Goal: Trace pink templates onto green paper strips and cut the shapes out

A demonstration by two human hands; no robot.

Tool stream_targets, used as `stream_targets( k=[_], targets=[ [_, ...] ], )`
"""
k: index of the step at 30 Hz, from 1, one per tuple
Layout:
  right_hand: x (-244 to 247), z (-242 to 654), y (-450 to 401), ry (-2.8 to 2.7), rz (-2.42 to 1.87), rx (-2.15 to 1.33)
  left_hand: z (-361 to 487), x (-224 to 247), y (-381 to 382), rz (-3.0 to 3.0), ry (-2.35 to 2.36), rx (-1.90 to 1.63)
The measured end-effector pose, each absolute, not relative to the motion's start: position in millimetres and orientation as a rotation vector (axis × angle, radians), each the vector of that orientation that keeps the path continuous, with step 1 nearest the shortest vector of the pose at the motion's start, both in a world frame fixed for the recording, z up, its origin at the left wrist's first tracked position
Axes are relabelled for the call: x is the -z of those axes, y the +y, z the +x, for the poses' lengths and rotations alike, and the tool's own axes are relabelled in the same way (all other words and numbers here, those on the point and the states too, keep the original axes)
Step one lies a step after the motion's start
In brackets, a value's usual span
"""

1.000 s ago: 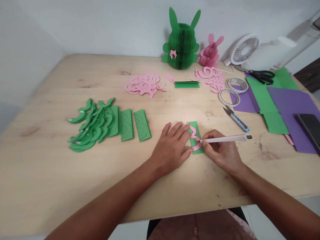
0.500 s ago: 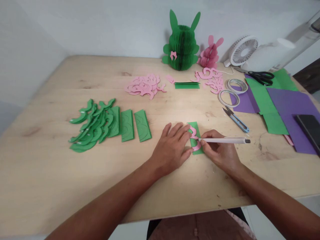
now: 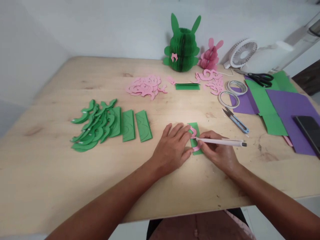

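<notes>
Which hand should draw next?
Probably the right hand: it holds the slim white pen, tip beside the wavy pink paper shape. The left hand looks busy steadying that shape on the green paper rectangle.

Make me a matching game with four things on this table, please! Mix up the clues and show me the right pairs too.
1. White pen
2. Pink curved template
3. Black-handled scissors
4. Green honeycomb rabbit

A. Has a pink bow on it
B. Handles over green paper
C. In the grip of the right hand
D. On a green card, touched by the left hand

Pairs: 1-C, 2-D, 3-B, 4-A
</notes>
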State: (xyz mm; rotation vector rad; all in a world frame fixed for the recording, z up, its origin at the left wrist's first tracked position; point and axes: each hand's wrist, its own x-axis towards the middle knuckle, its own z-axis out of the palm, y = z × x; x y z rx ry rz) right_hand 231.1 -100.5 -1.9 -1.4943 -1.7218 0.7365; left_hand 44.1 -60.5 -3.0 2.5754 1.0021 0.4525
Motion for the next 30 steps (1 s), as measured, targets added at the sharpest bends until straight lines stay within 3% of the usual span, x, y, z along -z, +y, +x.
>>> stream_targets(
  k=[30],
  targets=[
    [-7,228,-98,-1.472,-1.449,-0.843,44,4,-61,2.582,0.995,-0.458]
  ],
)
